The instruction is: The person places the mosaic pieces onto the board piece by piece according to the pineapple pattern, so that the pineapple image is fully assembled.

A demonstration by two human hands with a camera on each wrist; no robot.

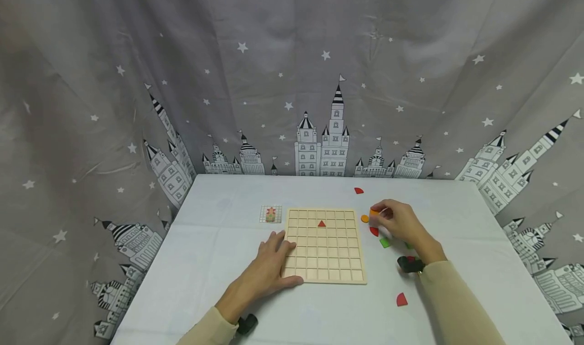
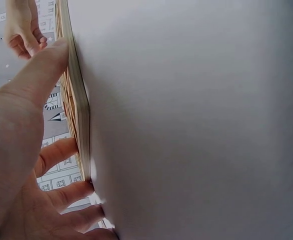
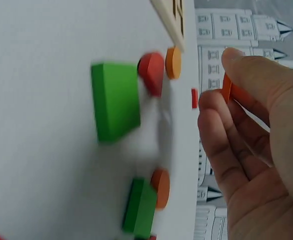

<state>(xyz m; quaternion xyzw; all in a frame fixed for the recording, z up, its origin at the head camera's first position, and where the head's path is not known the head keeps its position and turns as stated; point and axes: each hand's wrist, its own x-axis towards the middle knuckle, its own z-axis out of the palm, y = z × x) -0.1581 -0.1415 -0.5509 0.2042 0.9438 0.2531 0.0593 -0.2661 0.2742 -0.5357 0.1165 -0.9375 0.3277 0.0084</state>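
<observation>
My right hand (image 1: 403,226) pinches an orange block (image 3: 227,89) between thumb and fingers, just above the table right of the board; its full shape is hidden. My left hand (image 1: 269,264) rests with spread fingers at the near left corner of a wooden grid board (image 1: 324,246). Its thumb touches the front edge and its fingers lie along the left side. A red triangle (image 1: 321,223) sits in an upper cell of the grid. Under the right hand lie an orange disc (image 1: 365,218), a red quarter-circle (image 1: 374,231) and a green block (image 3: 116,100).
A small picture card (image 1: 270,214) lies left of the board's far corner. One red quarter-circle (image 1: 359,191) is near the back edge, another (image 1: 401,300) near the front right. Another green block (image 3: 140,207) touches an orange round piece (image 3: 160,187). A grey castle-print curtain (image 1: 292,45) hangs behind.
</observation>
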